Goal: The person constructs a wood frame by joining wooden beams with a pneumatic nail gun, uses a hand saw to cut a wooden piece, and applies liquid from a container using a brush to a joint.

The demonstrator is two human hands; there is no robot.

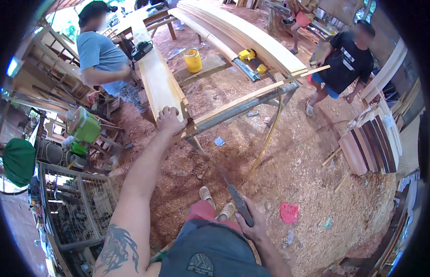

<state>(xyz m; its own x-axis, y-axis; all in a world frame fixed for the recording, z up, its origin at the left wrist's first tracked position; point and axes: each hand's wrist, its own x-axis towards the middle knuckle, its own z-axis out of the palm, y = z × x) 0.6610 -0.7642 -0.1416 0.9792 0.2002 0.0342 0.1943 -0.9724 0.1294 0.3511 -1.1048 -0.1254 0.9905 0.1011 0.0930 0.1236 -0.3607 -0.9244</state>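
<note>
My left hand (170, 122) is at the near end of a long pale wooden board (160, 83), its bent fingers gripping the end. The board's corner lies at a support rail (242, 108). Low in front of my body, my right hand (253, 225) is closed round the dark handle of a narrow-bladed tool (240, 203). Its thin metal blade slants up toward the rail; I cannot tell the tool's exact kind. Farther along the board sits a dark power tool (142, 50).
One person (104, 60) stands left of the board, another (349, 60) at the right. Long planks (224, 23) carry a yellow nail gun (248, 56). A yellow bucket (192, 61) stands between. A yellow hose (270, 134) hangs to the shavings-covered floor. Curved wooden pieces (369, 145) lean at right.
</note>
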